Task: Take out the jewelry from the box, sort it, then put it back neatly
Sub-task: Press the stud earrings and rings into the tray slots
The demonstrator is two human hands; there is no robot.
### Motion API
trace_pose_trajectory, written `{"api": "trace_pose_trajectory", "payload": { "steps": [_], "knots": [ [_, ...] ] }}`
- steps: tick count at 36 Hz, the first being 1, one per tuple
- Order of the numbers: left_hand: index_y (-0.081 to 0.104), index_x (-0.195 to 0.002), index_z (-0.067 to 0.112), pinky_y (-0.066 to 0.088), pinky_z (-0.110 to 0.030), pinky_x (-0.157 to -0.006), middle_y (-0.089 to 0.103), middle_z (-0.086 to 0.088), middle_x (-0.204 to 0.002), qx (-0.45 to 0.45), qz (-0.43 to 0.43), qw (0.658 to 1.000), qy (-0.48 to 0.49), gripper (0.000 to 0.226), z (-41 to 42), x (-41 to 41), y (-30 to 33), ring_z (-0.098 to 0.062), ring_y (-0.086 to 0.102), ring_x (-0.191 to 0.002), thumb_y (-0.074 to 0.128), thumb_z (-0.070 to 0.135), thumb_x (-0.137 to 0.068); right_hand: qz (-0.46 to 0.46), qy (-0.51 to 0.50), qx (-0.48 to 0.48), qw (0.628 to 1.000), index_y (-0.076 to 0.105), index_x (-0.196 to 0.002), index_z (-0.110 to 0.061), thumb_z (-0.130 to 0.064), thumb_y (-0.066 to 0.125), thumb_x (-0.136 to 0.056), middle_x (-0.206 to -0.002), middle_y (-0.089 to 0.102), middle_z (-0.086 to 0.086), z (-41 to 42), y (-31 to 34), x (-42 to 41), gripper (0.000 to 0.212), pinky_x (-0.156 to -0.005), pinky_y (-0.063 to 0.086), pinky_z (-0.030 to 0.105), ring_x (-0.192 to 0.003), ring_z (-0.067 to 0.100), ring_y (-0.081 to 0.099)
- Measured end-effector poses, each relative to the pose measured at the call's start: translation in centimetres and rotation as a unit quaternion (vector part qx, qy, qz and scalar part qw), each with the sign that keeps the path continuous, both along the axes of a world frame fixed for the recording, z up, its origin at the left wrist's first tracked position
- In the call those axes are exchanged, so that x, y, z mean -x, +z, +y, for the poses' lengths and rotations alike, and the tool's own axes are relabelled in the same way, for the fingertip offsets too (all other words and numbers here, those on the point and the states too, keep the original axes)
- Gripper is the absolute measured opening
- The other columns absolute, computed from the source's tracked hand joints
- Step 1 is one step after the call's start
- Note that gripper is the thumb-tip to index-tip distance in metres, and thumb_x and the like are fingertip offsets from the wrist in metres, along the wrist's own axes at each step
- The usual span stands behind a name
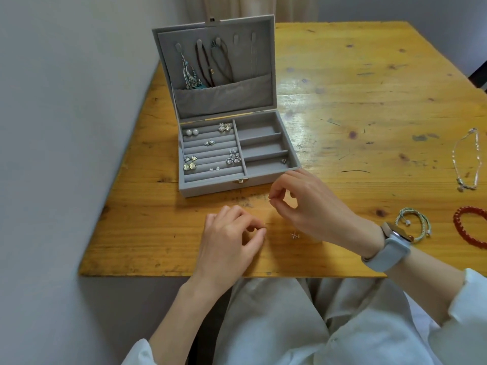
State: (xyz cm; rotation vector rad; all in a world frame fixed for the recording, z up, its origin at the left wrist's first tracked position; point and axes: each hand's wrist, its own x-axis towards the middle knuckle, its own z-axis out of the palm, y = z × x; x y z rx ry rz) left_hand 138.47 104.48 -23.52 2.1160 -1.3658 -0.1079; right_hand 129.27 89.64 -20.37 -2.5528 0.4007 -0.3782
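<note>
The wooden bench (342,106) carries a grey jewelry box (237,177) at its left side, lid upright toward the far edge, long axis running left to right, clasp facing the person. Earrings (190,163) sit in its ring rolls. The right hand (303,204) hovers before the box, thumb and forefinger pinched together; what they hold is too small to tell. The left hand (232,233) rests on the bench, fingers curled, its grasp unclear. A small stud (295,235) lies between them.

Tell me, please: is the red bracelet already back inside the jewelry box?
No, the red bracelet lies on the wooden table far to the right of the open jewelry box.
</note>
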Motion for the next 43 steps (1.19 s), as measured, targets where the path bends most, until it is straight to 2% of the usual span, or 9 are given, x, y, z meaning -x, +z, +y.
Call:
{"api": "trace_pose_trajectory", "payload": {
  "steps": [3, 8, 13, 18, 22, 24, 30, 37, 43],
  "knots": [
    [0.063, -0.079, 0.027, 0.032, -0.022, -0.073, 0.053, 0.012, -0.076, 0.028, 0.047, 0.998, 0.043, 0.004, 0.2, -1.5, 0.9, -0.002, 0.043, -0.073, 0.064, 0.028, -0.082, -0.002, 0.001, -0.016, 1.0, 0.059, -0.086, -0.018, -0.017, 0.057, -0.086, -0.082, 0.056, -0.009, 0.0, 0.0, -0.4, 0.002, -0.073, 0.036, 0.021, -0.079, 0.01, 0.043],
    [0.061, -0.076, 0.03, 0.041, -0.012, -0.068, 0.056, 0.006, -0.082, 0.094, 0.183, 0.965, 0.162, 0.014, 0.2, -5.1, 3.7, -0.003, 0.05, -0.072, 0.066, 0.018, -0.083, -0.007, -0.008, -0.029, 1.0, 0.057, -0.085, -0.019, -0.017, 0.058, -0.086, -0.08, 0.055, -0.008, -0.2, -0.1, -1.1, 0.003, -0.071, 0.033, 0.02, -0.078, 0.009, 0.041],
    [0.063, -0.065, 0.035, 0.038, -0.049, -0.098, 0.06, 0.003, -0.087, 0.018, 0.206, 0.946, 0.248, 0.016, 0.0, -8.9, 4.3, -0.021, 0.055, -0.092, 0.069, 0.029, -0.079, -0.011, -0.006, -0.035, 0.999, 0.058, -0.084, -0.019, -0.017, 0.058, -0.086, -0.082, 0.056, -0.006, 0.1, 0.0, -1.5, 0.003, -0.074, 0.04, 0.026, -0.081, 0.013, 0.045],
    [0.067, -0.054, 0.036, 0.036, -0.054, -0.098, 0.065, 0.01, -0.08, -0.046, 0.246, 0.932, 0.263, 0.015, -0.8, -9.9, 4.6, -0.033, 0.055, -0.1, 0.07, 0.032, -0.069, -0.016, -0.008, -0.039, 0.999, 0.06, -0.086, -0.017, -0.017, 0.057, -0.086, -0.083, 0.058, -0.004, 0.1, 0.0, -1.7, 0.002, -0.076, 0.044, 0.031, -0.083, 0.015, 0.048],
    [0.061, -0.058, 0.032, 0.024, -0.034, -0.092, 0.06, 0.009, -0.093, -0.106, 0.181, 0.939, 0.274, 0.024, -1.2, -10.1, 4.2, -0.019, 0.044, -0.106, 0.064, 0.024, -0.081, -0.017, -0.011, -0.041, 0.999, 0.059, -0.086, -0.018, -0.018, 0.057, -0.087, -0.082, 0.058, -0.004, -0.1, 0.0, -1.8, 0.003, -0.076, 0.044, 0.03, -0.082, 0.014, 0.047],
    [0.06, -0.062, 0.034, 0.019, -0.034, -0.083, 0.06, 0.006, -0.101, -0.133, 0.136, 0.941, 0.28, 0.022, -1.5, -10.1, 4.1, -0.02, 0.041, -0.108, 0.063, 0.026, -0.082, -0.014, -0.012, -0.043, 0.999, 0.059, -0.086, -0.019, -0.019, 0.056, -0.087, -0.082, 0.058, -0.004, -0.1, 0.0, -1.9, 0.003, -0.076, 0.043, 0.029, -0.083, 0.014, 0.047],
    [0.066, -0.077, 0.031, 0.027, -0.041, -0.086, 0.056, -0.003, -0.107, -0.175, 0.032, 0.939, 0.294, 0.01, -2.0, -10.6, 3.2, -0.023, 0.044, -0.105, 0.057, 0.029, -0.081, -0.011, -0.01, -0.048, 0.999, 0.059, -0.086, -0.02, -0.018, 0.057, -0.087, -0.082, 0.057, -0.005, -0.1, -0.1, -2.1, 0.002, -0.077, 0.043, 0.03, -0.083, 0.014, 0.048],
    [0.054, -0.09, 0.031, 0.028, -0.04, -0.093, 0.043, 0.002, -0.105, -0.124, 0.084, 0.949, 0.276, 0.014, -1.6, -10.4, 3.2, -0.018, 0.044, -0.102, 0.062, 0.025, -0.079, -0.024, -0.016, -0.054, 0.998, 0.058, -0.083, -0.02, -0.019, 0.059, -0.086, -0.078, 0.054, -0.008, 0.0, -0.3, -2.8, 0.003, -0.074, 0.041, 0.03, -0.08, 0.013, 0.046],
    [0.055, -0.086, 0.033, 0.041, -0.048, -0.095, 0.042, 0.001, -0.106, 0.012, 0.142, 0.96, 0.24, 0.02, -0.4, -10.2, 2.2, -0.02, 0.049, -0.1, 0.059, 0.014, -0.084, -0.04, -0.002, -0.041, 0.998, 0.06, -0.087, -0.016, -0.019, 0.059, -0.087, -0.084, 0.057, -0.006, 0.1, 0.6, -5.5, 0.003, -0.075, 0.037, 0.024, -0.083, 0.012, 0.046]
  ]
}}
